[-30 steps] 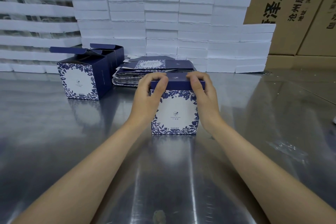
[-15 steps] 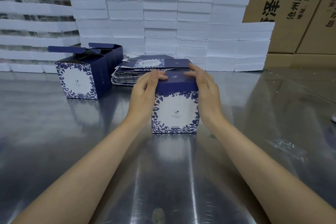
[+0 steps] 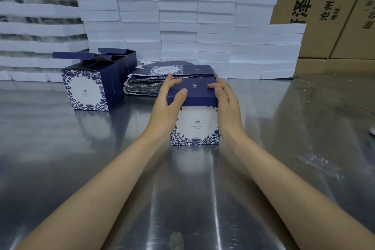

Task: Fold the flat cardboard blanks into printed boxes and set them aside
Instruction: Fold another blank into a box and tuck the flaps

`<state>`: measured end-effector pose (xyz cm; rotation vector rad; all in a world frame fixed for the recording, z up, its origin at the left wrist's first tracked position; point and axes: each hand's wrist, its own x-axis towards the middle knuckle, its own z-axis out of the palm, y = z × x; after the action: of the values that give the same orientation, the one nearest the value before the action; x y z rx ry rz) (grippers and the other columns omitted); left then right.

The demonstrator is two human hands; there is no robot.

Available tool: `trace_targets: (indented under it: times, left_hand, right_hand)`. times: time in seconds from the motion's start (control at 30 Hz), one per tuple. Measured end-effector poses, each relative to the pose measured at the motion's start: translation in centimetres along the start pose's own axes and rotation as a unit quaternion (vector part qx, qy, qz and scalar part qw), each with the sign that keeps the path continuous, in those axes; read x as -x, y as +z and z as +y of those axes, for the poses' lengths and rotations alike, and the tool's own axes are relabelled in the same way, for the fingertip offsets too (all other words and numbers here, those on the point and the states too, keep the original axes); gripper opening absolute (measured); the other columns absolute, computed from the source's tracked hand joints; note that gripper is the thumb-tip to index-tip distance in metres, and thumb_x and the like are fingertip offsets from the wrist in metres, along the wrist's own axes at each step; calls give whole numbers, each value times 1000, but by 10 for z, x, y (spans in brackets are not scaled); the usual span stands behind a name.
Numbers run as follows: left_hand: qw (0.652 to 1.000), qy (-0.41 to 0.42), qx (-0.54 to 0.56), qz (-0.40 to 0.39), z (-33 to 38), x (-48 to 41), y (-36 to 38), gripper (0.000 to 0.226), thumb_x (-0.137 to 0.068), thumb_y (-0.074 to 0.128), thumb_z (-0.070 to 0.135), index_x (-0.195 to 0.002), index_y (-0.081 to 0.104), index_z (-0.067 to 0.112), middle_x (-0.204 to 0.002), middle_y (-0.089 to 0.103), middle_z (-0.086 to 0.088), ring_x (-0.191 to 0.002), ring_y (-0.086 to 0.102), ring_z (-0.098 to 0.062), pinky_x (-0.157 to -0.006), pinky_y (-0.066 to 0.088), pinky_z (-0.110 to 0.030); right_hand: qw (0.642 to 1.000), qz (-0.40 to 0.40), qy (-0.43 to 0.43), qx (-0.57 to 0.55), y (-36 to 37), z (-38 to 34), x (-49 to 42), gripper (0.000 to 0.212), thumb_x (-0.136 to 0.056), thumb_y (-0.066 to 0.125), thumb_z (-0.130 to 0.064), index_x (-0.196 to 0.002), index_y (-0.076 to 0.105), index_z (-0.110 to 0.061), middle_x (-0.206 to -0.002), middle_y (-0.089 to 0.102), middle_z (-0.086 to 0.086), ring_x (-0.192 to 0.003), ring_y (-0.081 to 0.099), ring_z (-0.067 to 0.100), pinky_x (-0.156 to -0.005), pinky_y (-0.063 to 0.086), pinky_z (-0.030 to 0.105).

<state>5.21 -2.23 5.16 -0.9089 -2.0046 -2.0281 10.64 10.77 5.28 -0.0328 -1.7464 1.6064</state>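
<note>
A navy and white floral printed box [image 3: 195, 126] stands upright on the steel table [image 3: 284, 128] in the middle, its dark blue lid flap lying flat on top. My left hand [image 3: 165, 105] holds its left side, thumb and fingers resting on the lid. My right hand [image 3: 226, 103] lies against the right side with its fingers reaching over the lid's edge. Behind the box lies a stack of flat printed blanks [image 3: 154, 79]. Two folded boxes [image 3: 91, 85] with their top flaps raised stand at the left.
Stacks of white foam blocks [image 3: 182, 22] form a wall along the table's back edge. Brown shipping cartons [image 3: 328, 6] with printed characters rise behind them at the right. A scrap of clear film [image 3: 314, 160] lies on the table to the right.
The lid flap has gone from tilted up to lying flat on the box. Both hands have slid from the lid's front edge to the box's sides and top.
</note>
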Motion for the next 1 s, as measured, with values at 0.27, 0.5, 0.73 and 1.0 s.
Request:
trace_targets:
  times: [0.27,0.5,0.73,1.0]
  left_hand:
    - [998,-16,-53,-4,-3,-1,-7,68,-94,56,42,-151,21,27,-140,35,27,-122,38,18,-97,32,-1]
    - [997,64,-52,-8,-2,4,-13,85,-84,62,40,-151,19,11,-130,29,36,-113,31,34,-89,27,6]
    - [997,40,-59,-16,-8,3,-13,62,-78,63,45,-132,37,30,-154,30,6,-135,42,-13,-107,41,-34]
    - [967,137,-190,104,-19,5,-13,41,-100,51,13,-139,42,13,-146,36,-5,-128,35,3,-99,25,-1]
  right_hand:
    - [997,-76,-3,-34,-5,-8,1,32,-97,40,-13,-122,57,-25,-126,57,-11,-99,56,-11,-80,43,6]
    - [990,-121,-9,-65,-4,-2,1,54,-93,42,-30,-146,32,-30,-153,33,-10,-133,40,-2,-104,38,15]
    - [998,-63,-2,-12,-2,3,1,6,-103,43,-27,-103,46,-33,-103,52,-13,-84,53,-7,-75,43,9]
    - [991,-85,-17,99,1,4,4,15,-103,38,-32,-107,50,-40,-116,41,0,-108,48,2,-101,36,23]
